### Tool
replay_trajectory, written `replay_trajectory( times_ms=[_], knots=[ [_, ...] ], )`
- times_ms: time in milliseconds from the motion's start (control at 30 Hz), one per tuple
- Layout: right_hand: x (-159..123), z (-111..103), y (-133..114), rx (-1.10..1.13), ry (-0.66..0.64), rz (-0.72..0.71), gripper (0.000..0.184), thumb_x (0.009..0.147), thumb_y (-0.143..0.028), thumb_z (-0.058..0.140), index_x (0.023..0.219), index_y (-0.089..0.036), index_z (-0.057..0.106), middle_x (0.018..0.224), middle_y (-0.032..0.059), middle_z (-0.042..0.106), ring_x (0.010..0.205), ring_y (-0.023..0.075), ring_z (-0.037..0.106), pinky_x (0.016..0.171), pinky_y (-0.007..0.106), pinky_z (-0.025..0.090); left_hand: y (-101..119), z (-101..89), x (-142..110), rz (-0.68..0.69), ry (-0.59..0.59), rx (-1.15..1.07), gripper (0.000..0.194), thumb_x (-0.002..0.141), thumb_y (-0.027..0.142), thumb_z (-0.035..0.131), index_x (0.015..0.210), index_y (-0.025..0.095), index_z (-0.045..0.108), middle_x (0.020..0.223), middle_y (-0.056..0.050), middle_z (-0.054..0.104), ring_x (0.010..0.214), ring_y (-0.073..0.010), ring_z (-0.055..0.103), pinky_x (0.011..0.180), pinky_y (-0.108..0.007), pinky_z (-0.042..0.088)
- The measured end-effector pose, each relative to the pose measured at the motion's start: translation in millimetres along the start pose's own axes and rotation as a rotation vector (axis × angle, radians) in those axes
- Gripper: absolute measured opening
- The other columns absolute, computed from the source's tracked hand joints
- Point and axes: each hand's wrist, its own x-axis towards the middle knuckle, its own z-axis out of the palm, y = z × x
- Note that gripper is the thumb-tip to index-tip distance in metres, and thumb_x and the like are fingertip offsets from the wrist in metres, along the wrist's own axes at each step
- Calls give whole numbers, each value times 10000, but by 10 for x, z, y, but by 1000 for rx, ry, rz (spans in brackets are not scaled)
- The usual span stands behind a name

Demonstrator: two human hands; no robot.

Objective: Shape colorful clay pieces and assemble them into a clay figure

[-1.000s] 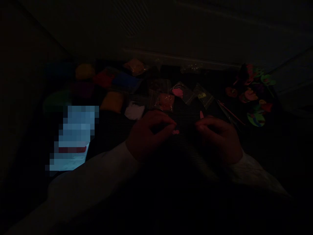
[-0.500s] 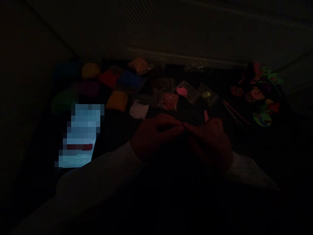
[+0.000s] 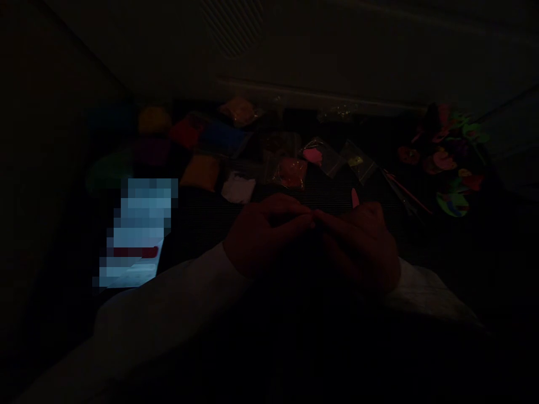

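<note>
Right hand (image 3: 365, 241) of mine is nearest the slim pink piece (image 3: 354, 196): it juts out at twelve o'clock from my knuckles, its long axis pointing away from me with its tip leaning a touch toward eleven. Its near end is hidden behind that hand, so I cannot tell whether my folded fingers grip it. From my left hand (image 3: 261, 235) the same piece lies well apart, toward two o'clock.

My fingertips meet between the hands, the right forefinger reaching toward nine, the left thumb and forefinger close together toward three. Whether they pinch something small there is too dark to tell.

Outward from my right hand, a clear bag with yellow (image 3: 356, 161) lies at twelve, a bag with bright pink (image 3: 312, 156) at eleven, and thin tools (image 3: 409, 195) at one. A round green piece (image 3: 452, 204) is farther off at two. From my left hand, a bag of white stuff (image 3: 238, 188) sits near at eleven, and a lit screen (image 3: 138, 224) glows at nine.
</note>
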Motion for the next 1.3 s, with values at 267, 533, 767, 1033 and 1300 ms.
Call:
replay_trajectory(
  times_ms=[267,533,767,1033,1300],
  knots=[
    [3,-64,-15,242,-3,123,357,778,-182,490,1130,-236,504,791,-7,586,763,128,526,896,395,322,2,-7,-8,20,-8,18,125,706,287,590,749,191,657,835,0,629,792,-133,581,736,-245,445],
    [30,-57,122,119,98,259,214,791,-222,485,977,-222,590,837,19,601,807,146,544,819,357,403,-58,-138,96,73,78,358,156,724,297,559,790,187,647,855,-10,630,807,-150,565,749,-291,429],
    [19,32,142,108,36,189,145,753,-225,536,870,-202,619,807,11,625,795,143,557,924,409,330,-184,-208,129,327,-230,676,110,685,280,609,748,208,664,780,-9,596,780,-155,515,719,-312,391],
    [19,39,128,123,35,206,145,759,-214,528,873,-206,618,806,5,619,796,135,553,953,407,302,-258,-155,102,338,-274,752,144,683,311,624,728,174,632,802,-33,562,795,-175,474,709,-313,374],
    [17,29,136,134,29,212,152,756,-209,531,878,-196,620,791,10,611,790,131,548,964,408,291,-298,-150,144,291,-276,787,183,684,343,618,736,168,621,817,-47,552,823,-193,472,728,-329,363]
  ],
)
